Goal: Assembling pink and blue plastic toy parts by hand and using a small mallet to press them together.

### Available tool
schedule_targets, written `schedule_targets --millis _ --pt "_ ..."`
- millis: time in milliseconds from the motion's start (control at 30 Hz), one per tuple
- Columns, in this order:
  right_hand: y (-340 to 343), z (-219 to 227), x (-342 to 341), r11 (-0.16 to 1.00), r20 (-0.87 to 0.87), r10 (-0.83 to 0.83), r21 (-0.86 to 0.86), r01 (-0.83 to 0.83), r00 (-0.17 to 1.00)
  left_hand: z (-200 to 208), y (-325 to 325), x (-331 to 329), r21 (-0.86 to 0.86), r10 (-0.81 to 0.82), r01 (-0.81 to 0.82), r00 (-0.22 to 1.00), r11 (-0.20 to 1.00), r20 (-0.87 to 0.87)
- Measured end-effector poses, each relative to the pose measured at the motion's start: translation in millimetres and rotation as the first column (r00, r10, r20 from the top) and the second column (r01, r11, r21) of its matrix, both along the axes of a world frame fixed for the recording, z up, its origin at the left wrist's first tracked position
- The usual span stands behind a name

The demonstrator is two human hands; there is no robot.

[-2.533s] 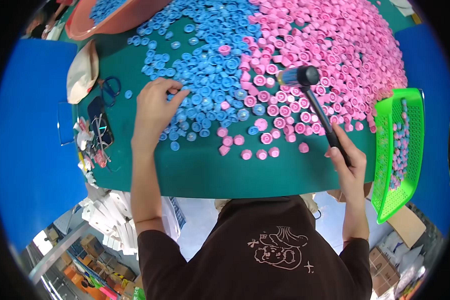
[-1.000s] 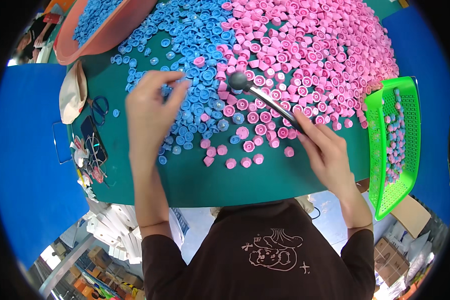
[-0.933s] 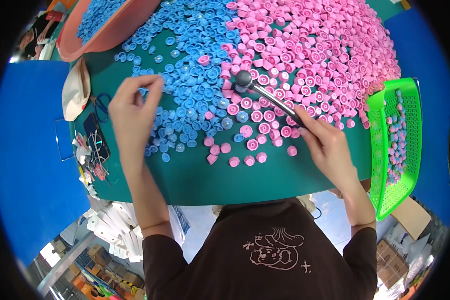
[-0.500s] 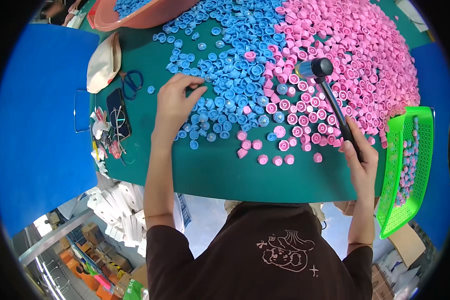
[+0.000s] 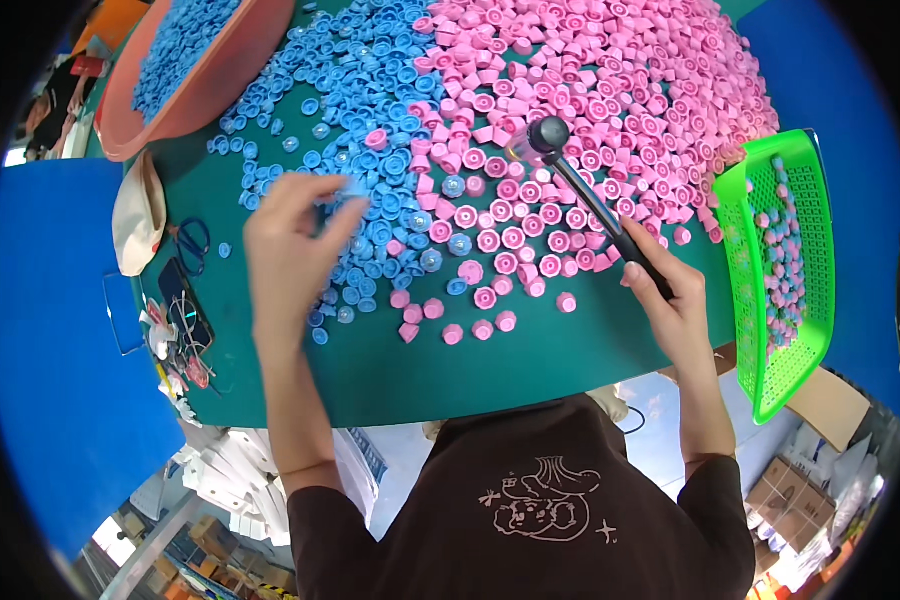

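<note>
Gripping a slim hammer [image 5: 588,194] in my right hand [image 5: 681,318], faceted cups [image 5: 614,104] beyond, I can't tell whether my left hand [image 5: 292,236], by round caps [image 5: 392,162], holds one.

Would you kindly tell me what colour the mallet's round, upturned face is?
The mallet's round face is black, showing best in the head view.

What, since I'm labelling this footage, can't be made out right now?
In the head view:
Left hand: motion-blurred; whether it pinches a piece is uncertain.
Mallet: grip partly hidden by the right hand.
Salmon basin: cut off by the top edge.
Pieces inside the green basket: too small to count.
</note>
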State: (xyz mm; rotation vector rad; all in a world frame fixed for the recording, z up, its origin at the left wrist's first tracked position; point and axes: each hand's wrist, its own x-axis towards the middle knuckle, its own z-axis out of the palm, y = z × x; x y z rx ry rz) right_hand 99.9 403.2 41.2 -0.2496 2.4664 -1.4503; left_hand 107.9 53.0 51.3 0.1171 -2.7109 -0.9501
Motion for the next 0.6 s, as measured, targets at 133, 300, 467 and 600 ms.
schedule_targets --millis 133,300,467,600 --pt "1.5 1.3 -5.2 0.999 -0.055 0.028 0.029 -0.026 0.998 -14.0 58.4 -41.4 0.004 -0.332 0.335 0.937 0.942 -0.112" --pt "6.4 -2.5 -2.7 0.999 -0.081 0.031 0.037 -0.028 0.996 -36.4 70.0 -66.4 -0.094 -0.439 0.440 0.898 0.893 0.023" --pt "11.1 -5.0 -2.6 0.998 -0.106 0.042 0.040 -0.038 0.993 -38.2 72.6 -72.9 -0.108 -0.457 0.465 0.885 0.878 0.091" --pt "6.4 0.5 -3.7 0.993 -0.101 0.082 0.091 -0.073 0.991 -31.1 69.2 -72.3 -0.065 -0.461 0.467 0.883 0.882 0.084"
